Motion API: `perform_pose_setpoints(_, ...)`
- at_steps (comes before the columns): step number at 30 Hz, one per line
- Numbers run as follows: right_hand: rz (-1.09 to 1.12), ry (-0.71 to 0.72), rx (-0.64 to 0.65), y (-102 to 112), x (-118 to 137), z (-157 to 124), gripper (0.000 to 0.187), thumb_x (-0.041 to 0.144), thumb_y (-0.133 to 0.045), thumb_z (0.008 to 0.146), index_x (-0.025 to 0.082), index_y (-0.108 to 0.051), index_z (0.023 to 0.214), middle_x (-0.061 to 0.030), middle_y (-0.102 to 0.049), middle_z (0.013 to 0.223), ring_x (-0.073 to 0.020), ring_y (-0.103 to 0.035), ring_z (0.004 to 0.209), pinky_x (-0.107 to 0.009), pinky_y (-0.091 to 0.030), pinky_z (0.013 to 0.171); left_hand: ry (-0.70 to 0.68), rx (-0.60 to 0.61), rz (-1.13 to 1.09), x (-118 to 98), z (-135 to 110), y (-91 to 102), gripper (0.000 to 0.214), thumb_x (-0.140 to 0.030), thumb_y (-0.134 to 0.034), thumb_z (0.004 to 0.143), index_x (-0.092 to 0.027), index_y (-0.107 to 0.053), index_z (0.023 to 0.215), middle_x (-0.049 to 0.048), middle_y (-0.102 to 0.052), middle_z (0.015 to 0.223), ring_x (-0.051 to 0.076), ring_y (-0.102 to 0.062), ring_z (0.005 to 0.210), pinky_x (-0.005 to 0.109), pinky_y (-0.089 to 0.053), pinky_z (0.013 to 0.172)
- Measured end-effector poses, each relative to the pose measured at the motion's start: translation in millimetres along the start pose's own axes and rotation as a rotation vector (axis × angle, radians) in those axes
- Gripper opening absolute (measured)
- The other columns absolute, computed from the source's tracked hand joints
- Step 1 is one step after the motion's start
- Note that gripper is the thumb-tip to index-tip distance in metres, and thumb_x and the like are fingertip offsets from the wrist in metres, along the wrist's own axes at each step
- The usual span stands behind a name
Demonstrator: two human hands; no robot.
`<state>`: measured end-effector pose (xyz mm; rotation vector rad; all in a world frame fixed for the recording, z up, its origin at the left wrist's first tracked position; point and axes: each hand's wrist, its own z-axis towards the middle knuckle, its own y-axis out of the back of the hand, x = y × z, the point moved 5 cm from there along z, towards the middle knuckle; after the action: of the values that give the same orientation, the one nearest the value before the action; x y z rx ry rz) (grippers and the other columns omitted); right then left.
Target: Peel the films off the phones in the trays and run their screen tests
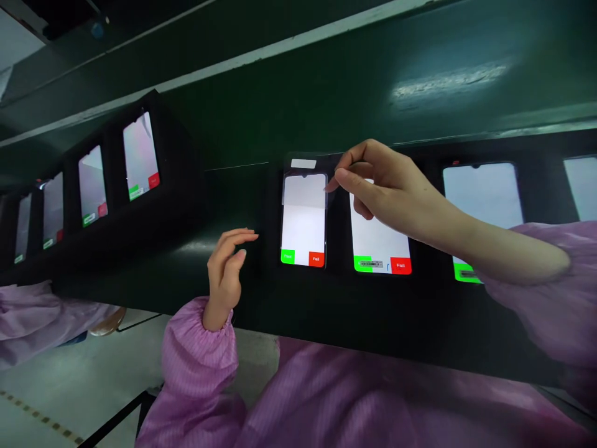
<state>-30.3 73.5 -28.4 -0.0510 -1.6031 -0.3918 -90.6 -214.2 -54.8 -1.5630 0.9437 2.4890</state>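
Note:
A lit phone [304,224] with a white screen, a green Pass box and a red Fail box lies in front of me. Over its upper part spreads a clear film [289,193], and a white label [303,163] sits just above the screen. My right hand [380,177] reaches across from the right, thumb and index finger pinched at the film's upper right corner. Beneath that hand, a second lit phone [382,242] is partly covered; a barcode strip [372,264] lies on its green box. My left hand [226,274] hovers left of the first phone, fingers bent and apart from the thumb, holding nothing.
Further right stand another lit phone [485,193] and part of one more at the edge. On the left, a black holder [180,155] carries several lit phones at a slant. The green bench [289,106] runs behind. Another person's pink sleeve [28,317] shows at lower left.

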Motion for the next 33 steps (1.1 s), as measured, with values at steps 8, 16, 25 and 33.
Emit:
perform_pose_setpoints(8,-0.756,0.433,0.311,-3.7,8.1,-55.5,0.035,0.042,-0.045,0.112,0.027,-0.066,0.134,0.0002,-0.076,0.082,-0.0178,-0.065,0.059,-0.03,-0.04,0.052,0.056,0.057,-0.061,-15.6,-34.7,-16.6,0.036,-0.03,-0.047,0.104,-0.025,-0.064,0.135,0.0098,-0.068,0.132,0.024,-0.069,0.12,0.042,-0.06,0.104)
perform_pose_setpoints(16,-1.113,0.538,0.052,22.2,-1.7,-145.2,0.027,0.039,-0.058,0.108,0.023,-0.076,0.118,-0.0121,-0.061,0.153,-0.0341,-0.063,0.122,-0.051,-0.05,0.093,-0.207,0.19,0.339,-38.6,-47.3,-27.2,0.044,-0.021,-0.053,0.103,-0.028,-0.059,0.146,0.0103,-0.062,0.141,0.025,-0.061,0.129,0.043,-0.056,0.106)
perform_pose_setpoints(25,-1.134,0.233,-0.363,97.7,-30.3,-215.6,0.025,0.033,-0.056,0.108,0.03,-0.075,0.124,-0.0112,-0.064,0.147,-0.0349,-0.059,0.124,-0.056,-0.044,0.099,-0.294,0.078,0.497,-47.1,-51.4,-45.8,0.063,-0.017,-0.065,0.096,-0.033,-0.053,0.156,0.011,-0.048,0.162,0.038,-0.046,0.148,0.064,-0.023,0.131)
perform_pose_setpoints(33,-1.162,0.106,-0.618,154.3,-50.4,-256.3,0.025,0.025,-0.055,0.106,0.028,-0.078,0.115,-0.0091,-0.065,0.143,-0.0393,-0.056,0.128,-0.058,-0.041,0.1,-0.469,0.066,0.587,-67.3,-44.8,-108.0,0.056,-0.021,-0.07,0.093,-0.03,-0.061,0.147,0.0115,-0.064,0.141,0.034,-0.057,0.133,0.066,-0.01,0.133)
